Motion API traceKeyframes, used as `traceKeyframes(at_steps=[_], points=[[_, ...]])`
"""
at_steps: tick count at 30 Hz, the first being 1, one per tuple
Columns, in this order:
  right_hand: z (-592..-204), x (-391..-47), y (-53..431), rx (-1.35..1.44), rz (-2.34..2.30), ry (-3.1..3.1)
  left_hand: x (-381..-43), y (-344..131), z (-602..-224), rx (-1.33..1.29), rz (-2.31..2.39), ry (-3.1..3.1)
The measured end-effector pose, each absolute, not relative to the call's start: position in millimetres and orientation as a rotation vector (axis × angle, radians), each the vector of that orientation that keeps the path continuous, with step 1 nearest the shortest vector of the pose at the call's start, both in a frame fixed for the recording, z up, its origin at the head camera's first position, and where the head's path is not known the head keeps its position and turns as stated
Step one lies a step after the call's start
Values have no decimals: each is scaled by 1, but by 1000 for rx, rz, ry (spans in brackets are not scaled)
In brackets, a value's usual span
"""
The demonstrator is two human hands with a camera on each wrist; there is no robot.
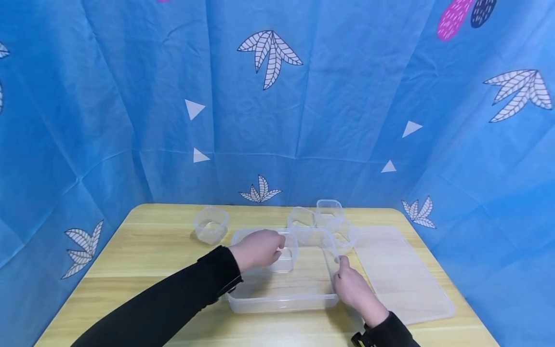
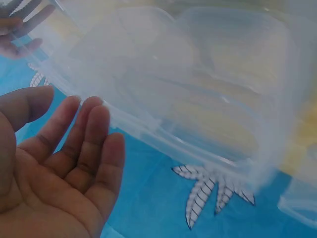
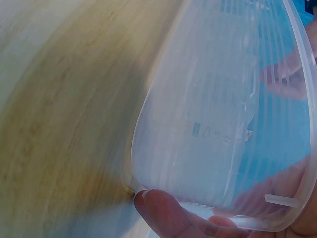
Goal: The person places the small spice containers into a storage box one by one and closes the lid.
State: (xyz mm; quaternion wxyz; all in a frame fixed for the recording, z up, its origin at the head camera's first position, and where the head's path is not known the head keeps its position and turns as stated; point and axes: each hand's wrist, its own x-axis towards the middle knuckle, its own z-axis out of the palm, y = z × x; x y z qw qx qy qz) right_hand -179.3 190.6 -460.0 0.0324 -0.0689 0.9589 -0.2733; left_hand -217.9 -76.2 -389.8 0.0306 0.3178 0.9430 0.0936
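A large clear plastic box (image 1: 284,303) stands on the table, with a small clear container (image 1: 286,264) inside it at the back left. Over that container's rim hovers my left hand (image 1: 258,248). In the left wrist view, the left hand (image 2: 64,173) has loosely bent fingers, its thumb apart from them and nothing between. My right hand (image 1: 355,288) grips the box's right side. The right wrist view shows the right hand's fingers (image 3: 166,213) at a lower corner of the box (image 3: 198,124); part of that hand is seen through the plastic.
Behind the box's right corner stand several small clear containers (image 1: 329,210). Another small container (image 1: 210,225) is alone at the back left. A flat translucent lid (image 1: 403,274) lies to the right on the wooden table (image 1: 143,250). A blue patterned cloth (image 1: 277,125) hangs around the back and sides.
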Motion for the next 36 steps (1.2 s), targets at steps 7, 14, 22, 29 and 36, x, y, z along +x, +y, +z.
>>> traceKeyframes(at_steps=[7, 14, 22, 29, 36], points=[[-459, -178, 189, -208, -844, 2960, -218, -108, -382, 925, 351, 2972], [-460, -178, 188, -200, -829, 2961, -221, -136, -380, 896, 385, 3058], [-459, -178, 188, -197, -811, 2965, -223, -154, -384, 840, 362, 3109], [-458, -178, 191, -187, -806, 2956, -227, -174, -391, 791, 378, 3154], [-460, -179, 191, -195, -805, 2947, -235, -202, -405, 701, 440, 3237]])
